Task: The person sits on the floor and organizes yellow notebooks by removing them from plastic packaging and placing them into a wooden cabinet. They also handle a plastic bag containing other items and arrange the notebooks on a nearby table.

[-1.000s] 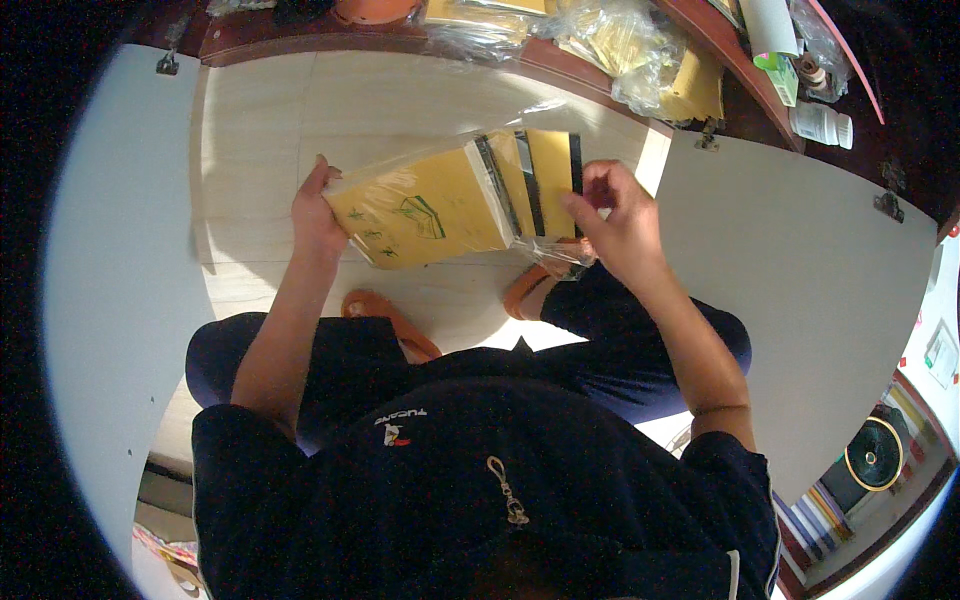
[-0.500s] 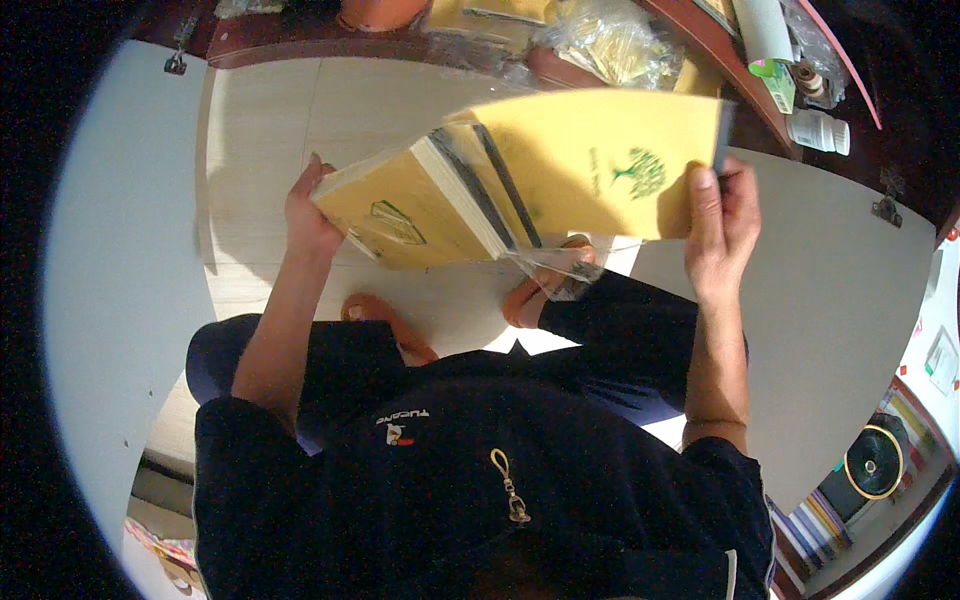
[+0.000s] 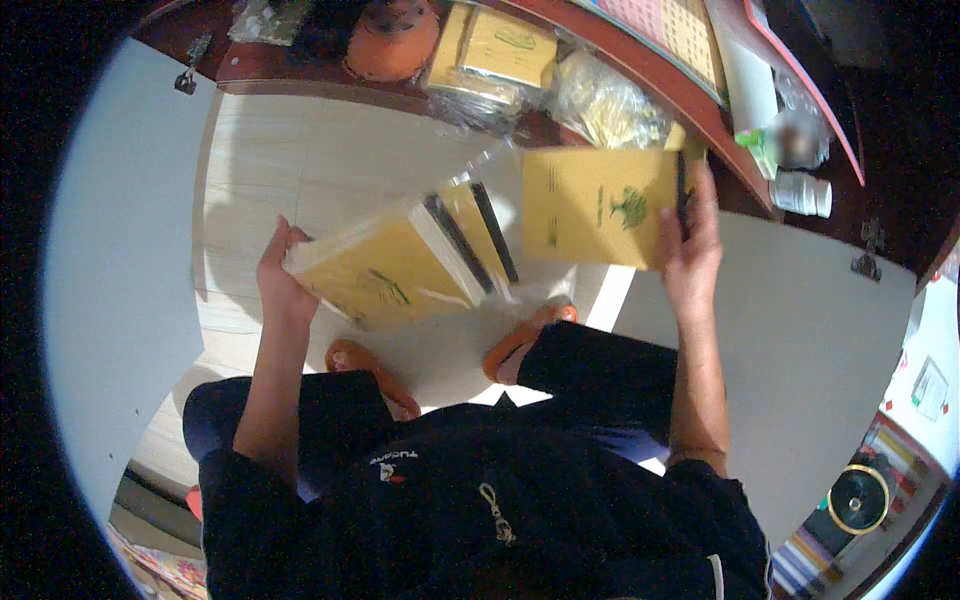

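The right hand pinches a yellow notebook by its dark-edged side, most of it reaching leftward from the fingers, while the left hand clasps the outer end of a clear-bagged stack of notebooks extending rightward from its fingers.

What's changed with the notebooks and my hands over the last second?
Your right hand has drawn one yellow notebook rightward from the clear plastic bag; it's now apart from the other notebooks, held by its dark-edged side. Your left hand still grips the bag, with those notebooks in it.
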{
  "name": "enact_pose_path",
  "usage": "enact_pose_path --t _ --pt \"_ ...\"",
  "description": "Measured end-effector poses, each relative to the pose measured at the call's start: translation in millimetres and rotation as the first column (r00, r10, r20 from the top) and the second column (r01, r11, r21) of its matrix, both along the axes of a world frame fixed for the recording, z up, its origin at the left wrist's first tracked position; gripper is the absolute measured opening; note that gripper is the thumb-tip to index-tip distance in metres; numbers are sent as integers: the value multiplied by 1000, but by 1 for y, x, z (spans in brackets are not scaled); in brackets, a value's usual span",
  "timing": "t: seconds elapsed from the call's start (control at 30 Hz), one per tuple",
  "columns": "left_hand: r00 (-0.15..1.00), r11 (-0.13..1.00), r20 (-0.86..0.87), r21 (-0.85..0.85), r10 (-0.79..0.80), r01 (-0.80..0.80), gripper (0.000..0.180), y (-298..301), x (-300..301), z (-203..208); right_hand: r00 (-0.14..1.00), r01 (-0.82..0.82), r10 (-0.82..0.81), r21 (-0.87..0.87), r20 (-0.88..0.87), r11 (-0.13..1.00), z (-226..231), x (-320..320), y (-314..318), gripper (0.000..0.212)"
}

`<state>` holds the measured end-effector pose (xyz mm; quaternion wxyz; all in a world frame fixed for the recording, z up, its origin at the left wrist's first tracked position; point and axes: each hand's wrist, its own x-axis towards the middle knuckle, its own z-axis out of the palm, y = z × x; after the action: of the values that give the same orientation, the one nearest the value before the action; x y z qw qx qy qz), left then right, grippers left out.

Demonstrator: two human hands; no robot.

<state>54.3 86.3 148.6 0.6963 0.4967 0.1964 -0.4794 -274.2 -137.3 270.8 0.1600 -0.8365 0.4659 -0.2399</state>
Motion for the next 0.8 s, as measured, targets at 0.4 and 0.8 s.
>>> enact_pose_path --t 0.4,0.8 --pt "998 983 -58 181 39 -28 37 38 -64 33 854 -238 415 473 -315 848 -54 22 23 20" --pt "987 927 -73 360 146 -110 42 37 -113 124 935 -221 -185 907 301 358 -37 16 65 59"
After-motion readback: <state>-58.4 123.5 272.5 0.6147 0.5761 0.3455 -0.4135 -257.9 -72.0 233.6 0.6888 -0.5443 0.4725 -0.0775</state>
